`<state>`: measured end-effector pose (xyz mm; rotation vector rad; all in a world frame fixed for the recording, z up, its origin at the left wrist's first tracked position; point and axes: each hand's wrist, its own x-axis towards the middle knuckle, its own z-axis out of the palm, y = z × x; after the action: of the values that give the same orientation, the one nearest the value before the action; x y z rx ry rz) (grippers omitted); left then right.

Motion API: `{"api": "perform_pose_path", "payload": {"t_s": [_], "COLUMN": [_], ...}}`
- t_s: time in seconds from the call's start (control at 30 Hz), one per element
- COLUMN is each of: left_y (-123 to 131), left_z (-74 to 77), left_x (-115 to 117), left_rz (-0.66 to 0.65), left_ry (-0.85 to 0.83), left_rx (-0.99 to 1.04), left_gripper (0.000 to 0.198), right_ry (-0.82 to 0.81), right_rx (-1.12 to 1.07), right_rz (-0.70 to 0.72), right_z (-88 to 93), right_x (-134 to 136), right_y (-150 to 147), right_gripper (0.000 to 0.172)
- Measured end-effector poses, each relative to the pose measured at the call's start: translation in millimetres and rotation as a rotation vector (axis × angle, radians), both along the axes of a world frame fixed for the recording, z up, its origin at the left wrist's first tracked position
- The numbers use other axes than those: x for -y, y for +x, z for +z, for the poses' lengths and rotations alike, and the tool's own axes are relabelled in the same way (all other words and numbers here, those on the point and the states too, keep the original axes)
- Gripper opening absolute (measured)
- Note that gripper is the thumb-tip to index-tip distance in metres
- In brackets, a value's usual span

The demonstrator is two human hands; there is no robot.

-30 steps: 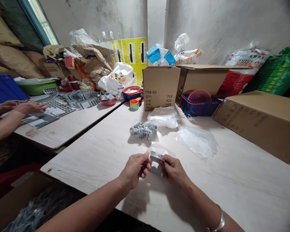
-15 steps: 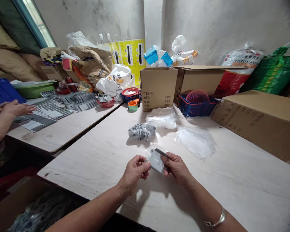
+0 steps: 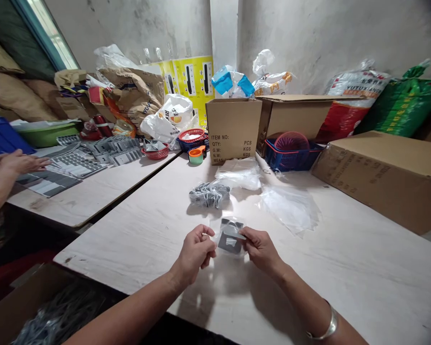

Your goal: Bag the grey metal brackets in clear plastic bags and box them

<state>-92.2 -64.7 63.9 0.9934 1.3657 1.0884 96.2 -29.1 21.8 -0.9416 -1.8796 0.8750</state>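
Note:
A flat dark-grey piece [image 3: 229, 243] with a pale patch sits inside a small clear plastic bag [image 3: 233, 221], held above the table. My right hand [image 3: 260, 247] pinches the bag and the piece at their right edge, thumb on top. At the left edge, the curled fingers of my left hand [image 3: 196, 251] are closed on the bag's loose clear film. Just beyond lies a bunch of bagged grey pieces [image 3: 209, 195]. Behind and to the right are a pile of clear bags [image 3: 239, 173] and a spread stack of flat clear bags [image 3: 290, 208].
A cardboard carton [image 3: 233, 127] stands at the back, beside a blue basket [image 3: 290, 160] and a tape roll [image 3: 197, 155]. Another carton [image 3: 377, 175] bounds the right. Across a gap, a co-worker's hands [image 3: 19, 163] are over grey sheets [image 3: 50, 179] on the left table.
The bagged piece has turned from its light-grey side to a dark face. My left hand has shifted slightly left, away from the piece. The view has moved a little.

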Motion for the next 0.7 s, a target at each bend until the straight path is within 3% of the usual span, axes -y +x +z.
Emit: {"api": "perform_pose_path", "payload": {"t_s": [0.07, 0.17, 0.33, 0.53, 0.6, 0.7], "left_y": [-5, -8, -3, -5, -5, -3], "left_z": [-2.7, -8.1, -8.0, -2.3, -1.8, -2.3], "left_x": [-8, -15, -12, -16, -17, -18], "left_rz": [0.019, -0.027, -0.239, -0.278, -0.309, -0.343], "left_ry": [0.109, 0.197, 0.218, 0.179, 0.163, 0.174], "left_rx": [-0.128, -0.278, -0.350, -0.392, -0.364, -0.377], "left_gripper": [0.018, 0.019, 0.038, 0.033, 0.032, 0.034], "right_ry": [0.170, 0.232, 0.108, -0.165, -0.166, -0.040], "right_rx": [0.129, 0.259, 0.316, 0.334, 0.366, 0.406], "right_rz": [0.045, 0.066, 0.141, 0.198, 0.159, 0.016], "right_z": [1.4, 0.5, 0.1, 12.9, 17.6, 21.0], "right_x": [1, 0, -4, -4, -5, -6], "right_y": [2, 2, 6, 24, 28, 26], "right_gripper": [0.018, 0.019, 0.011, 0.022, 0.018, 0.014]}}
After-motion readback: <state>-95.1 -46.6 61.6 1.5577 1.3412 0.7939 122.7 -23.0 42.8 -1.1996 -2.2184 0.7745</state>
